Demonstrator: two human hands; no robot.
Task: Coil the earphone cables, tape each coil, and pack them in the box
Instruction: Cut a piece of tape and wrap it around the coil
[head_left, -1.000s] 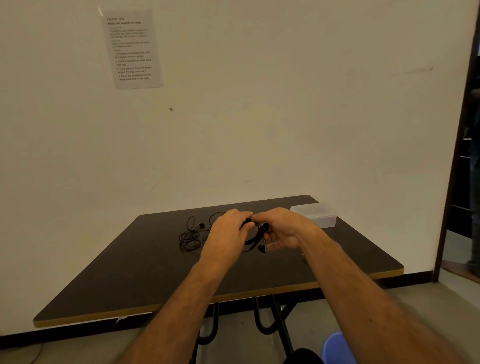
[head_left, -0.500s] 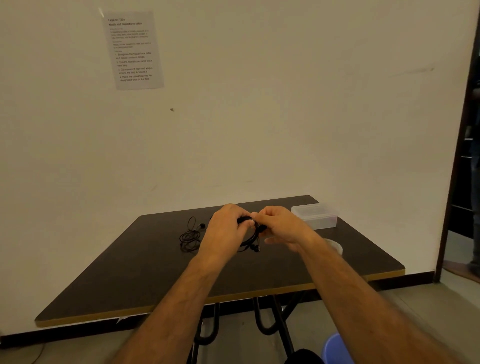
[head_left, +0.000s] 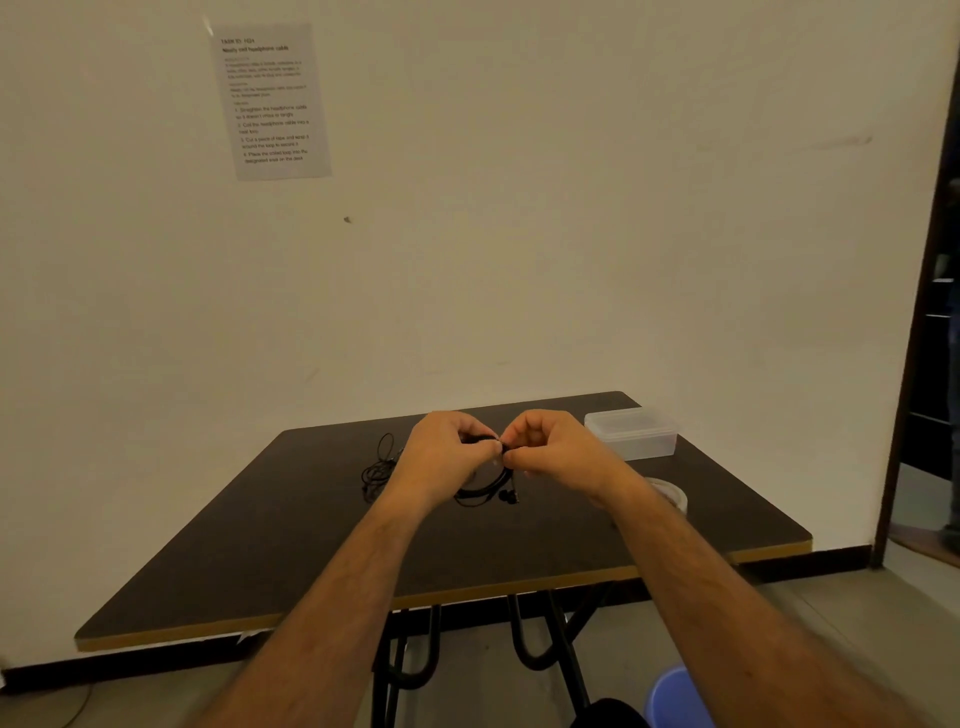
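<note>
Pinching the top of the black earphone coil (head_left: 480, 491), the left hand (head_left: 447, 457) and right hand (head_left: 553, 452) are meeting; its loop is hanging below them.

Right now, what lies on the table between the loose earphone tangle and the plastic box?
Head view: both hands, left hand and right hand, holding a coiled earphone cable above the table.

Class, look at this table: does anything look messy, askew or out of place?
Only the second earphone cable, a loose tangle on the table left of the hands. The box and tape roll sit squarely.
</note>
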